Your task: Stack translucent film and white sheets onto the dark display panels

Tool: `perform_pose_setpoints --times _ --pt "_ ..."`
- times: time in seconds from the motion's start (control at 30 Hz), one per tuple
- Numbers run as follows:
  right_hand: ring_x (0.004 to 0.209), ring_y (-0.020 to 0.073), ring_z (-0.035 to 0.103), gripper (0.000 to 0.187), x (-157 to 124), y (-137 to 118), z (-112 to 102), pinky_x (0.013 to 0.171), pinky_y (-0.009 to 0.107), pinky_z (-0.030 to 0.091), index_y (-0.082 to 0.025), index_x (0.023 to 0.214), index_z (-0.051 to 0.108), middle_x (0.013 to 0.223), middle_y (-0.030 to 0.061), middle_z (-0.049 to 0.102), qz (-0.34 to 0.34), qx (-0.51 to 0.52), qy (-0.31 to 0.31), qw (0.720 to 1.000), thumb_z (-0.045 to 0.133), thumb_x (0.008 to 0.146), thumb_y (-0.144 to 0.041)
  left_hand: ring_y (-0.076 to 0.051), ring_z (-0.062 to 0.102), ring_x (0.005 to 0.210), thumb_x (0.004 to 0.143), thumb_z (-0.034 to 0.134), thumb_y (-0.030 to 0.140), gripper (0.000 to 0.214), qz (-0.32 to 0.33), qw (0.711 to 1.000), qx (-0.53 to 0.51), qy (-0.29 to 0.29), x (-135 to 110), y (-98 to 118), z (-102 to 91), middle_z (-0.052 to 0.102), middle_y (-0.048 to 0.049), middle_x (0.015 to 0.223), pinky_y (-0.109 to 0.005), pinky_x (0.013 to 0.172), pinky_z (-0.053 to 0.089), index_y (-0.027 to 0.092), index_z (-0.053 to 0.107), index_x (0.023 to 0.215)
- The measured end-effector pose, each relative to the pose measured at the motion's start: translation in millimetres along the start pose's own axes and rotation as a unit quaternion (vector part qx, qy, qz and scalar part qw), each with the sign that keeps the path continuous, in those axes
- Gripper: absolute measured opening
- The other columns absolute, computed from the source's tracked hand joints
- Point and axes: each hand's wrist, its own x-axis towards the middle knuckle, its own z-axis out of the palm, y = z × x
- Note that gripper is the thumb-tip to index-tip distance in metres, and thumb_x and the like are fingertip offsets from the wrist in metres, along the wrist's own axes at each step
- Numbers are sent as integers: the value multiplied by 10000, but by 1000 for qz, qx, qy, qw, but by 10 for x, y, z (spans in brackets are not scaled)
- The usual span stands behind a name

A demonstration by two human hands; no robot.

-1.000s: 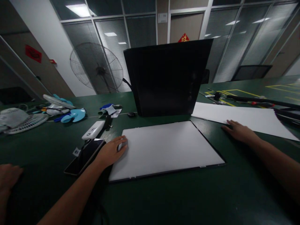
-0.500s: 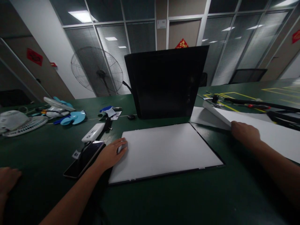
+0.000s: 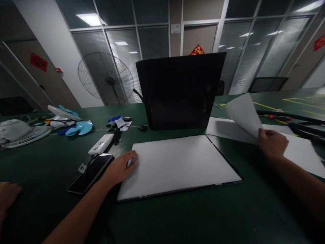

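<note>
A flat white panel with a thin dark frame (image 3: 177, 166) lies on the green table in front of me. My left hand (image 3: 122, 167) rests at its left edge, fingers stretched over the white surface. Off to the right, my right hand (image 3: 273, 144) pinches a thin white sheet (image 3: 242, 112), whose far part curls upward. Beneath and beside it more white sheet material (image 3: 302, 154) lies on the table; where one sheet ends and another starts I cannot tell. A large black panel (image 3: 181, 93) stands upright just behind the white one.
Left of the panel lie a phone (image 3: 90, 174) and a white device (image 3: 101, 144). Further left are fan parts with blue blades (image 3: 80, 128). Another person's hand (image 3: 8, 195) shows at the left edge. Dark long parts (image 3: 291, 115) lie at the far right.
My right hand has shifted slightly right and up with the sheet, whose far end now curls up off the table. My left hand and the framed panel stay in place.
</note>
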Motion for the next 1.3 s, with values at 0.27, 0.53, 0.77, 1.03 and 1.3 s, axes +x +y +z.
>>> perform_pose_setpoints --times 0.27,0.53,0.77,1.03,1.3 --pt "1011 291 700 369 -801 -490 -227 919 411 521 -209 929 654 1090 159 750 -192 175 91 961 504 1009 -537 -310 651 1341 1008 473 546 520 -15 1000 -3 2 -14 43 -25 601 -95 1554 -485 1190 470 241 708 1356" --pt "1093 262 749 220 -1690 -846 -328 897 468 629 -262 1192 717 1192 77 782 -667 168 -183 703 559 1049 -317 -322 679 1297 1019 476 584 534 -10 1000 -6 -1 -9 21 -12 591 -97 1565 -483 1176 487 249 712 1361" --pt "1191 223 718 307 -2053 -988 -446 1023 457 605 -297 1306 720 1311 25 745 -680 135 -320 646 551 1050 -290 -313 621 1374 1066 343 624 658 -16 1000 -14 6 -27 38 -9 583 -119 1569 -491 1213 443 186 615 1474" --pt "1405 313 565 450 -1661 -894 -355 1137 588 509 -314 1494 606 1525 48 596 -609 128 -280 731 543 1055 -390 -310 621 1366 1048 411 621 630 16 1000 10 9 -26 36 -1 594 -127 1540 -455 1188 473 198 617 1468" --pt "1247 348 675 553 -867 -463 -7 1074 619 544 -235 1313 752 1416 82 680 -435 -21 -286 854 387 1070 -573 -355 599 1379 1013 465 665 650 9 1000 14 11 -18 41 8 537 -132 1583 -534 1165 490 244 619 1484"
